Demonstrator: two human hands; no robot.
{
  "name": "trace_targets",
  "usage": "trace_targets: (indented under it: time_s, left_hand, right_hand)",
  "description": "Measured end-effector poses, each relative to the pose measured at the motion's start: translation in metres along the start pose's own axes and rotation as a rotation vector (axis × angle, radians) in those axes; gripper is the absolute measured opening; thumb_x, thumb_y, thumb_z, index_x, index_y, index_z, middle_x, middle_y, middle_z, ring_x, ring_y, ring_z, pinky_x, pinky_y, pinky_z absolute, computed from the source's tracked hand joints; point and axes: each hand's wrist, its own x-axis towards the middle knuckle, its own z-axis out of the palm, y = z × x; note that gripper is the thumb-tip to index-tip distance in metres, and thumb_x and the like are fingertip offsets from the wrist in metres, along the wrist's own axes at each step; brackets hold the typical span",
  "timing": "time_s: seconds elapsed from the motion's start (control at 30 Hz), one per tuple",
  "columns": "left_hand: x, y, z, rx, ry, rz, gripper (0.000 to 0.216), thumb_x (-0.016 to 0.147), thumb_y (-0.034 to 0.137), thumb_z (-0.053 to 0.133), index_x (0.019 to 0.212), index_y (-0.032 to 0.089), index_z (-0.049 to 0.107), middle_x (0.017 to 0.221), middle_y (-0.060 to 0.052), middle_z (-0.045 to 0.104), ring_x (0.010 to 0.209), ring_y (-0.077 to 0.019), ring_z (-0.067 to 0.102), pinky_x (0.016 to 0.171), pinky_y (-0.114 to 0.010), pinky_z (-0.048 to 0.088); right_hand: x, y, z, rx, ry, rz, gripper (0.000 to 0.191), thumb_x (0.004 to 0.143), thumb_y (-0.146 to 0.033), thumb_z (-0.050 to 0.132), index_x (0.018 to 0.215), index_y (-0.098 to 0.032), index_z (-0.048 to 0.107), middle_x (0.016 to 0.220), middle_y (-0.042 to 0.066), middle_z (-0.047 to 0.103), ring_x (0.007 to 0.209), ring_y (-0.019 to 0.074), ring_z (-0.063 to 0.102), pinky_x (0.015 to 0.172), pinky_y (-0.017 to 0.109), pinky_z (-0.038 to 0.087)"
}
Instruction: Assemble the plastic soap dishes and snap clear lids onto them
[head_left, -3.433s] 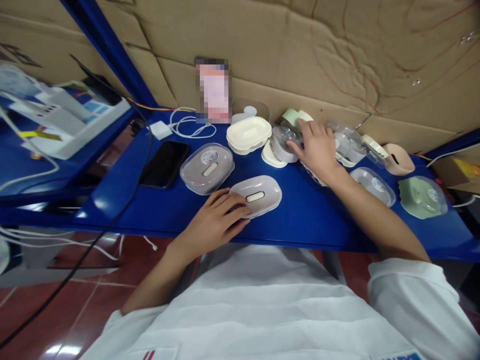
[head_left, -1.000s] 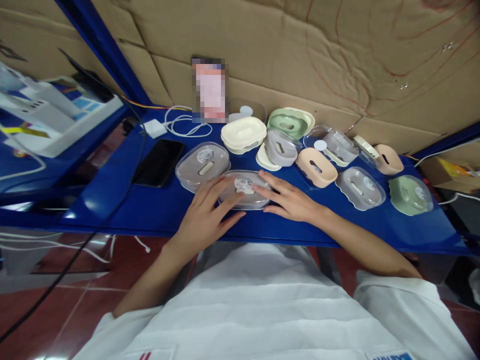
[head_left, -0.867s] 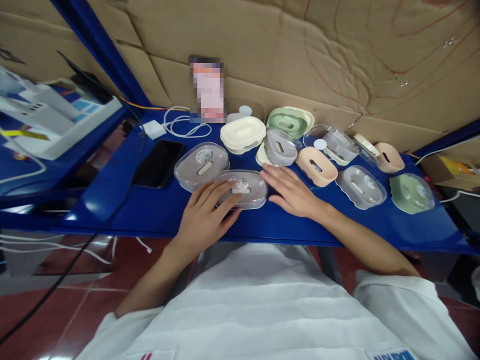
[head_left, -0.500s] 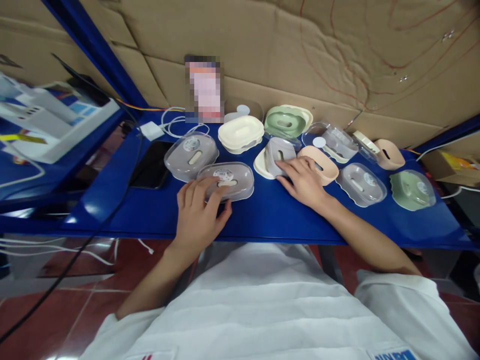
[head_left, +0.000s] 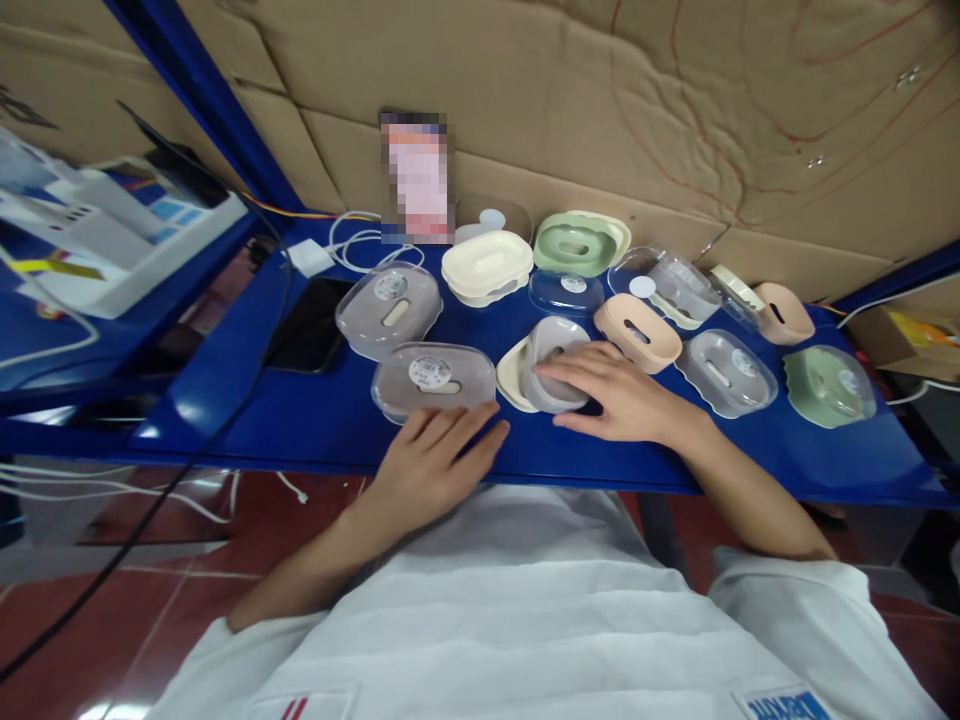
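A grey box with a slot in its top (head_left: 544, 335) is set on the blue table (head_left: 570, 460), close to the front middle. It is covered in part by the right hand (head_left: 611, 395), which comes in from the box's right side. The fingers are laid over the top of the box, and the thumb is stretched out near its front end. Whether the box is pinched tight or just touched cannot be told, as much of that side is hidden. The long way of the box is pointed from the front of the table to the back, so it is crossed by the fingers from right to left. On the left, a cream piece (head_left: 512, 378) is seen poking out from under the box. Next to that, a grey box with a clear cover (head_left: 397, 380) is placed, and its long way is turned from left to right. The left hand (head_left: 446, 455) is held at the front edge of this covered box, with its fingers loosely apart and nothing seen in its grasp; whether the edge is touched is not clear. So the slotted box is reached most easily by the right hand, while the covered one is nearer to the left.
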Motion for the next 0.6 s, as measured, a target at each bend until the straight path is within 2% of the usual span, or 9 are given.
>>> trace_targets:
  time_s: [0.07,0.13,0.3,0.4,0.47,0.6]
  left_hand:
    - [0.000,-0.002,0.000,0.061,0.010,-0.066,0.020,0.097,0.012,0.076,0.116,0.019,0.074,0.124,-0.008,0.081,0.098,-0.0258,0.073,0.082,-0.041,0.049]
    - [-0.002,-0.006,-0.001,0.094,0.035,-0.103,0.017,0.095,0.011,0.077,0.110,0.019,0.074,0.117,-0.008,0.081,0.096,-0.0262,0.071,0.082,-0.042,0.047]
    - [-0.007,-0.012,0.000,0.153,0.079,-0.202,0.017,0.096,0.010,0.076,0.108,0.021,0.074,0.105,-0.007,0.080,0.092,-0.0262,0.070,0.083,-0.044,0.045]
    - [-0.009,-0.017,0.006,0.204,0.072,-0.293,0.024,0.097,0.009,0.073,0.116,0.022,0.075,0.116,-0.008,0.080,0.102,-0.0294,0.071,0.086,-0.045,0.047]
    - [-0.010,-0.020,0.008,0.179,0.052,-0.307,0.031,0.097,0.008,0.070,0.125,0.022,0.073,0.130,-0.011,0.077,0.114,-0.0315,0.071,0.095,-0.048,0.049]
    - [-0.009,-0.014,0.008,-0.072,0.024,-0.178,0.048,0.098,0.005,0.065,0.143,0.019,0.064,0.148,-0.018,0.067,0.133,-0.0319,0.067,0.114,-0.051,0.051]
  right_hand:
    - [-0.001,0.001,-0.002,-0.003,-0.076,0.042,0.074,0.100,-0.044,0.075,0.166,-0.025,0.046,0.160,0.015,0.060,0.146,0.0335,0.059,0.122,0.054,0.042]
    - [-0.003,0.002,-0.003,-0.029,-0.119,0.081,0.083,0.098,-0.038,0.078,0.170,-0.026,0.038,0.166,0.015,0.054,0.150,0.0342,0.055,0.122,0.055,0.042]
    - [-0.006,0.001,0.001,-0.079,-0.117,0.065,0.076,0.102,-0.027,0.072,0.170,-0.024,0.039,0.165,0.016,0.055,0.149,0.0342,0.057,0.120,0.054,0.047]
    - [-0.005,-0.003,0.006,-0.063,-0.088,0.024,0.073,0.105,-0.027,0.067,0.171,-0.024,0.037,0.164,0.016,0.056,0.149,0.0321,0.057,0.121,0.053,0.048]
    - [-0.003,-0.007,0.012,-0.043,-0.060,-0.011,0.068,0.108,-0.030,0.065,0.171,-0.024,0.038,0.164,0.016,0.056,0.150,0.0299,0.057,0.121,0.051,0.048]
    - [0.002,-0.013,0.024,0.004,0.057,-0.084,0.049,0.112,-0.037,0.061,0.158,-0.023,0.057,0.154,0.013,0.066,0.142,0.0252,0.065,0.116,0.042,0.054]
